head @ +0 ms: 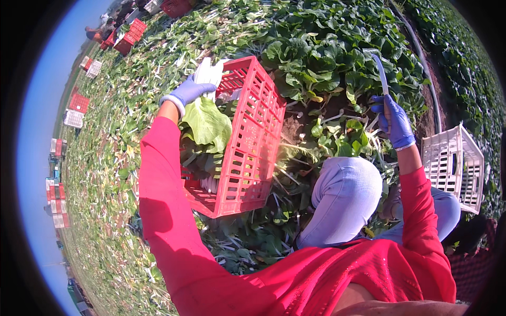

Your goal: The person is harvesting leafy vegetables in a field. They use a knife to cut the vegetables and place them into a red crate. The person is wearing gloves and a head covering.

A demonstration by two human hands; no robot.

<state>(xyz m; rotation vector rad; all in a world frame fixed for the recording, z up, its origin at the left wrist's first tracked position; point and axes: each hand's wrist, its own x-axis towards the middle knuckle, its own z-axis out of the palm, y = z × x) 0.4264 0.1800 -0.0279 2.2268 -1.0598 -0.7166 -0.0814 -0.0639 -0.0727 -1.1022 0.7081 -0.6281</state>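
A blue glove covers my left hand (193,90), which grips a leafy green vegetable with thick white stalks (208,75) at the far end of a red plastic crate (253,146). The leaves hang down over the crate's opening. Inside the crate lie more such greens (205,158), partly hidden by the hanging leaves. My right hand (393,118), also in a blue glove, is closed round the handle of a knife (381,73) whose pale, curved blade points up and away, over the growing plants (328,59).
A white plastic crate (450,166) stands at my right, beside a hose or pipe (427,71). Cut leaves and stalks (292,173) litter the soil before my knee. Red crates (130,37) and people (95,33) are at the far upper left, and stacked crates (57,197) stand at the field's left edge.
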